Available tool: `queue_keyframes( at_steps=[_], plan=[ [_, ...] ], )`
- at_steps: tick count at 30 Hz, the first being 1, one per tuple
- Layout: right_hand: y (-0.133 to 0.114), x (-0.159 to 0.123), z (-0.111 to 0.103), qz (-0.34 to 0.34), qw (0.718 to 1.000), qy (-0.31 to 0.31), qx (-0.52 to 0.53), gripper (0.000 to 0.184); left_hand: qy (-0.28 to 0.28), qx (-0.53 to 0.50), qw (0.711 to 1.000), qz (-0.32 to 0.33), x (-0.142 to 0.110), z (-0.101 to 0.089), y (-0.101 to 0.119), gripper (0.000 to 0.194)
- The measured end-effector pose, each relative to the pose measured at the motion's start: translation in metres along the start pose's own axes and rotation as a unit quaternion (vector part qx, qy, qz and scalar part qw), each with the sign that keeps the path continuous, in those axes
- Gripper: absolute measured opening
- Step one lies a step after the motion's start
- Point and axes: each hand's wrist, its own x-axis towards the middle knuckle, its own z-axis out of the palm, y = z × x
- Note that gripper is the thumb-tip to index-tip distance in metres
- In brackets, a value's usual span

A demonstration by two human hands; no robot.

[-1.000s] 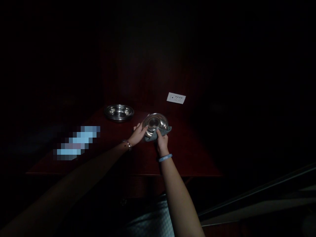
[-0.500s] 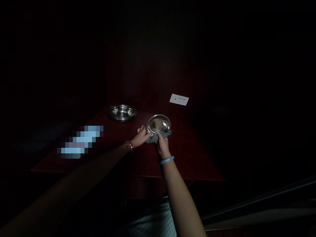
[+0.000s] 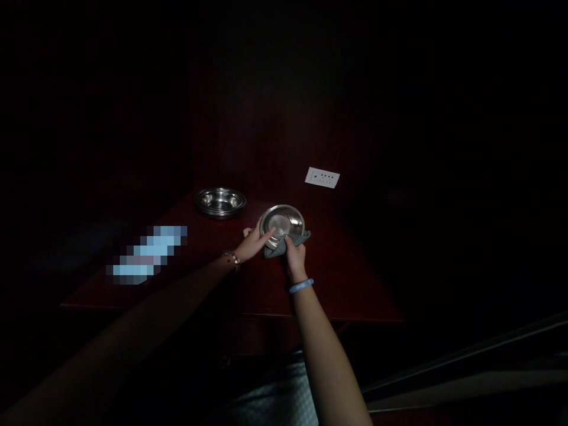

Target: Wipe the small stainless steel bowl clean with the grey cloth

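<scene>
A shiny metal bowl [image 3: 290, 219] is held tilted toward me above the dark red table. My left hand [image 3: 252, 244] grips its left side, thumb over the rim and inside the bowl, the other fingers behind it. At the near rim my right hand [image 3: 295, 255] pinches a grey-green cloth [image 3: 276, 248] that is folded over the edge, thumb on the front. The fingers behind the cloth are hidden. Farther back to the left, more metal bowls [image 3: 220, 203], apparently nested, rest on the table.
The red tabletop [image 3: 346, 284] has its front edge close to my forearms. A blurred-out bright rectangle [image 3: 148, 254] lies on the left. A white socket panel [image 3: 322, 177] is on the back wall. Deep shadow covers both sides.
The bowl has turned slightly and shifted a little left in my hands. My left thumb has moved from the rim farther into the bowl. The other bowls have stayed put.
</scene>
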Motion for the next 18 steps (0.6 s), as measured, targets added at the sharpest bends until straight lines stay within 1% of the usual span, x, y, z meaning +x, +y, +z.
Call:
queue_keyframes(
  at_steps=[2, 3, 4, 5, 10, 18],
  plan=[
    [0.002, 0.0, -0.001, 0.021, 1.0, 0.013, 0.015, 0.026, -0.021, -0.003, 0.999, 0.027, -0.004, 0.003, -0.001, 0.083],
    [0.002, 0.001, -0.001, 0.029, 0.999, 0.014, 0.023, 0.026, -0.03, -0.002, 0.999, 0.034, -0.005, 0.005, -0.002, 0.091],
    [0.003, 0.001, -0.001, 0.036, 0.999, 0.013, 0.032, 0.027, -0.036, -0.001, 0.999, 0.039, -0.007, 0.007, -0.003, 0.094],
    [0.003, 0.001, -0.001, 0.042, 0.998, 0.009, 0.04, 0.028, -0.039, 0.002, 0.998, 0.04, -0.007, 0.008, -0.003, 0.093],
    [0.003, 0.001, 0.0, 0.056, 0.997, 0.004, 0.055, 0.03, -0.038, 0.011, 0.999, 0.03, -0.005, 0.009, -0.005, 0.07],
    [0.003, 0.0, 0.001, 0.021, 0.999, 0.018, 0.036, 0.027, -0.029, 0.015, 0.999, 0.01, 0.004, 0.002, -0.011, 0.067]
  ],
)
